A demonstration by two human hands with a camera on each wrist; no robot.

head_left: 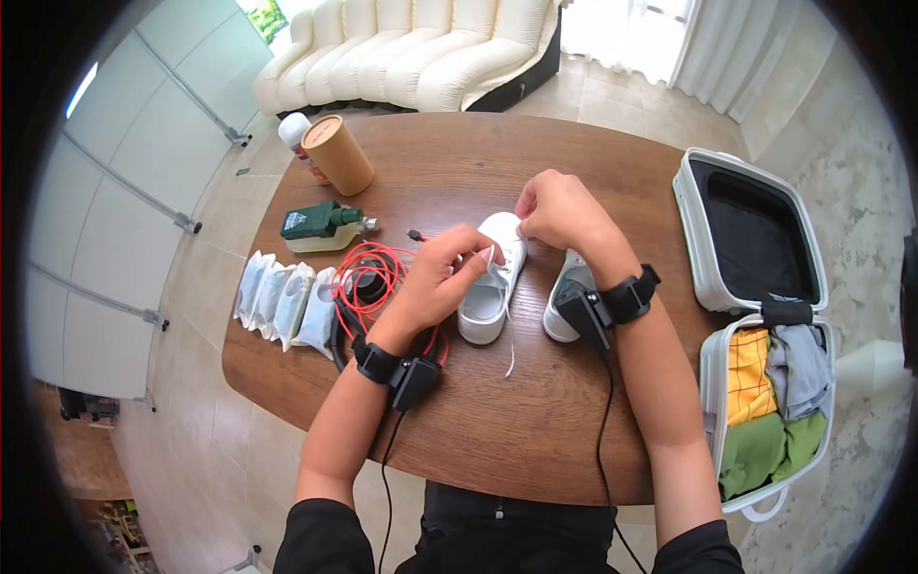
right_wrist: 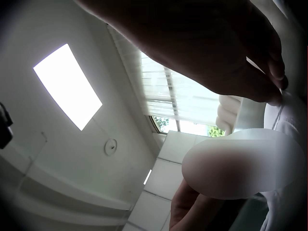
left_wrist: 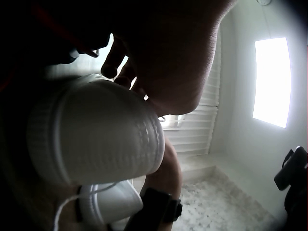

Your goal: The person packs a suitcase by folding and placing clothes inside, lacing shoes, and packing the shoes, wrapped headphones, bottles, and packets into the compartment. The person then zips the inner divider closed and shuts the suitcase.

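Note:
A white lace-up shoe stands on the wooden table with its toe pointing away from me. My left hand is at its left side, pinching a white shoelace between thumb and finger above the opening. On the other side, my right hand bends over the front of the shoe. Its thumb and fingertip pinch the lace in the right wrist view. One loose lace end trails down beside the heel onto the table. The matching shoe stands to the right, partly hidden under my right wrist.
Left of the shoes lie a coiled red cable, several wrapped packets and a green-capped bottle. A cardboard tube and a spray can stand farther back. At right, an open suitcase holds folded clothes.

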